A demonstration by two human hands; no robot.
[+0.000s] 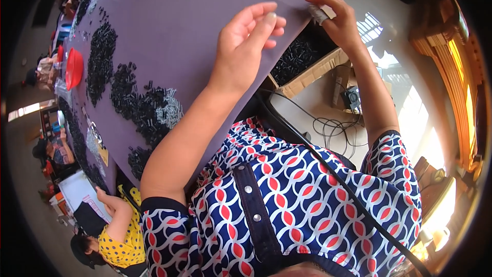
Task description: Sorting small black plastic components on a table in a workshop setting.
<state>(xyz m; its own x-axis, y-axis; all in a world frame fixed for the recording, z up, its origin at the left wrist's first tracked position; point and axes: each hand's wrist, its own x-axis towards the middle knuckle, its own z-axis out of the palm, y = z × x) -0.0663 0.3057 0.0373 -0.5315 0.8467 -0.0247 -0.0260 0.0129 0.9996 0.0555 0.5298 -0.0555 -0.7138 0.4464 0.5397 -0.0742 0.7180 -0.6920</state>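
My left hand [241, 46] is raised over the purple-grey covered table [174, 25], palm inward. Its fingers are loosely bent and apart, and nothing shows between them. At the table's right edge is my right hand [338, 18], its index finger and thumb bent toward each other. A whitish wrap [320, 15] shows at the thumb; whether the fingertips pinch anything is too small to tell. Below that edge, between my forearms, stands an open cardboard box [307, 76] filled with small black pieces [294, 61]. Heaps of similar black pieces [102, 56] and a small grey pile [169, 109] lie on the table's left side.
A red bowl [74, 69] stands on the table's far left. Several other people sit along that side, one in a yellow dotted top [120, 243]. Dark cables [333, 128] lie on the floor beside the box. Wooden furniture [456, 72] lines the right.
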